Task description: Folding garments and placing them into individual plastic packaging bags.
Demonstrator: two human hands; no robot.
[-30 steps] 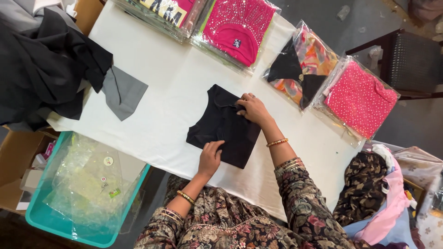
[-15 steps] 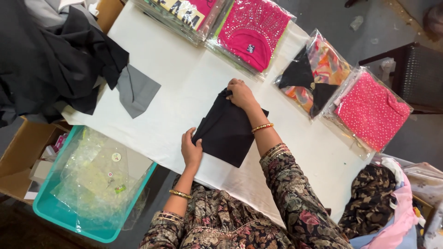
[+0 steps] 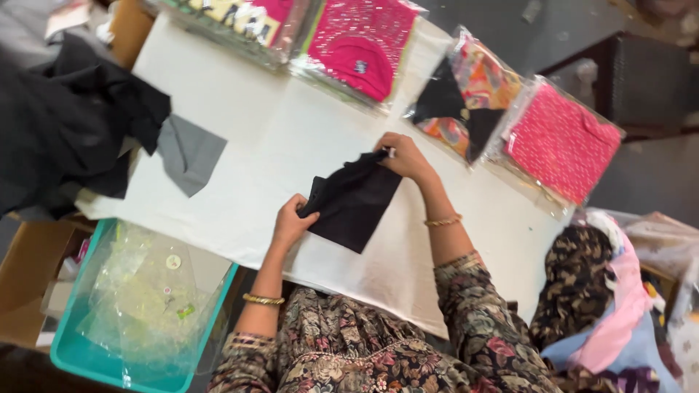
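Cloth [image 3: 354,202], black and partly folded, lay on the white surface [image 3: 269,138] in front of us, near its close edge. A second earlier it had been spread flatter, with our left hand pressing its near corner and our right at its far edge. By this moment the piece had bunched narrower, so we judged the fold to be under way.

Our left hand [image 3: 291,222] had its fingers [image 3: 304,202] curled shut round the cloth's near-left corner. Our right hand [image 3: 405,156] pinched the far corner between thumb and fingertips, closed on the fabric.

We counted four clear packets along the far edge: one with yellow and pink print [image 3: 240,22], one bright pink [image 3: 360,51], one black with orange pattern [image 3: 466,102], and one pink dotted [image 3: 561,142]. They lay side by side, well apart from the cloth.

One grey piece [image 3: 189,154] lay flat at the left, touching a single heap of dark fabric [image 3: 69,131] that hung over that end. Below the surface stood one teal bin [image 3: 84,358] full of crumpled clear bags [image 3: 142,291], with one cardboard box [image 3: 29,273] beside it. We wore one gold bangle [image 3: 263,299] on the left wrist and one on the right.
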